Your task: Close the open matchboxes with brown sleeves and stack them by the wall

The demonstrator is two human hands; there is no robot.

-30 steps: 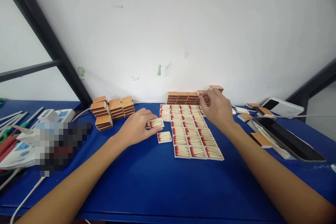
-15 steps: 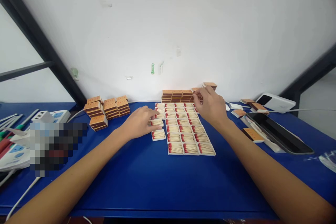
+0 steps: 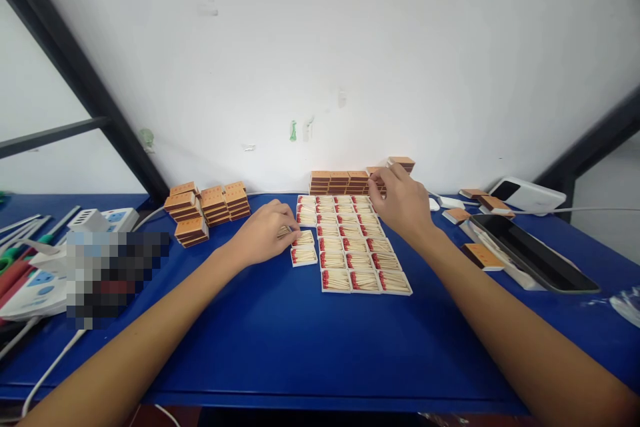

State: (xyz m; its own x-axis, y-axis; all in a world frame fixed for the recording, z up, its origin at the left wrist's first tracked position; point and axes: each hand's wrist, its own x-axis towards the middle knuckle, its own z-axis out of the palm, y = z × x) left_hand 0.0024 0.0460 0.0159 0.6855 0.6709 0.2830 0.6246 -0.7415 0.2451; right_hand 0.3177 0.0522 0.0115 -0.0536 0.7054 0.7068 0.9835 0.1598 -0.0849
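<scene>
White wall [image 3: 260, 67] at 12, scuffed, with dark metal posts [image 3: 100, 100] at 10 and 2; blue table [image 3: 300, 340] runs along its foot. Head view, clock centred on the grid of match trays [image 3: 357, 244]: white open trays, red heads mostly to the 9 side, three columns wide at the 6 end, four or more at the 12 end.

My left hand [image 3: 266, 233] at 9: thumb and fingers curled around a part-hidden tray [image 3: 283, 231], few matches showing. Two loose trays [image 3: 304, 257] sit just beside it, between hand and grid, one nearer me.

My right hand [image 3: 403, 200] between 1 and 2, over the grid's far corner. Thumb and index bent toward each other; can't tell if they touch or hold anything. Nearest is the row of closed matchboxes [image 3: 339, 183], stacked at 12.

More matchbox stacks [image 3: 213, 205] between 9 and 10, orange tops. Far 9: power strip [image 3: 35, 297]. At 3: black-screened phone [image 3: 533, 253] with loose matchboxes [image 3: 483, 257] around it. White power bank [image 3: 537, 196] between 2 and 3.
</scene>
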